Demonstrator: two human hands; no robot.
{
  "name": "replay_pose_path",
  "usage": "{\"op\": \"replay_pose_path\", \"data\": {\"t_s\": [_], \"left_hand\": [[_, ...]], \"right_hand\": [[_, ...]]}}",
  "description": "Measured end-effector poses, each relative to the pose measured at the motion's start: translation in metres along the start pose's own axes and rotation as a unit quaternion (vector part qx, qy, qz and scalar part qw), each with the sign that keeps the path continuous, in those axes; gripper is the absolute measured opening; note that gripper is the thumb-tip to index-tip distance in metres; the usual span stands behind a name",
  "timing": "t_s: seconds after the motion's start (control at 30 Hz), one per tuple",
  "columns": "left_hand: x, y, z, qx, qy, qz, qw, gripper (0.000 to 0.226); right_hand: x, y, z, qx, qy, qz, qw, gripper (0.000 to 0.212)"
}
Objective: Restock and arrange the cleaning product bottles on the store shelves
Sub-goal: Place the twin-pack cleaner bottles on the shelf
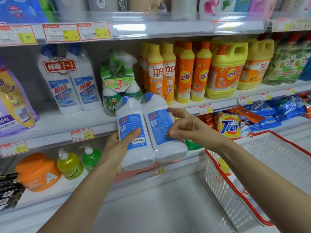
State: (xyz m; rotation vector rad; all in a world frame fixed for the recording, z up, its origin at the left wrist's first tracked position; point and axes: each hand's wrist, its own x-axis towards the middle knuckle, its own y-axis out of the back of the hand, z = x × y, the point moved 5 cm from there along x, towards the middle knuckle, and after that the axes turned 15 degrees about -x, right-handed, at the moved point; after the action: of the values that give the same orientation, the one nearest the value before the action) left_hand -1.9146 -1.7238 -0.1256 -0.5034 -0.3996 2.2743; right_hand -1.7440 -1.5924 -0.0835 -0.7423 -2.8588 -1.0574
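A shrink-wrapped twin pack of white cleaner bottles [149,132] with blue caps and blue back labels hangs in front of the middle shelf [50,126]. My left hand [117,147] grips its lower left side, thumb across the label. My right hand [183,125] touches the right bottle's label, its fingers bent against it. An identical twin pack [69,81] stands upright on the same shelf, front label facing out. Beside it stands a green spray-cleaner triple pack [119,81].
Orange and yellow dish-soap bottles [185,71] and jugs [227,69] fill the shelf's right half. A white basket with red rim [235,187] sits at lower right. Detergent bags [230,125] lie behind it. An orange tub [37,171] and pump bottles [70,163] stand on the lower shelf.
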Motion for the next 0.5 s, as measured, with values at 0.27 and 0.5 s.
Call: {"op": "replay_pose_path", "data": {"t_s": [0.27, 0.5], "left_hand": [[0.003, -0.003, -0.001, -0.007, -0.003, 0.001, 1.000, 0.059], [0.007, -0.008, -0.007, 0.005, -0.014, -0.004, 1.000, 0.040]], "right_hand": [[-0.006, -0.012, 0.004, -0.056, 0.034, -0.057, 0.996, 0.011], [-0.005, -0.009, 0.024, 0.041, 0.009, 0.017, 0.999, 0.014]]}}
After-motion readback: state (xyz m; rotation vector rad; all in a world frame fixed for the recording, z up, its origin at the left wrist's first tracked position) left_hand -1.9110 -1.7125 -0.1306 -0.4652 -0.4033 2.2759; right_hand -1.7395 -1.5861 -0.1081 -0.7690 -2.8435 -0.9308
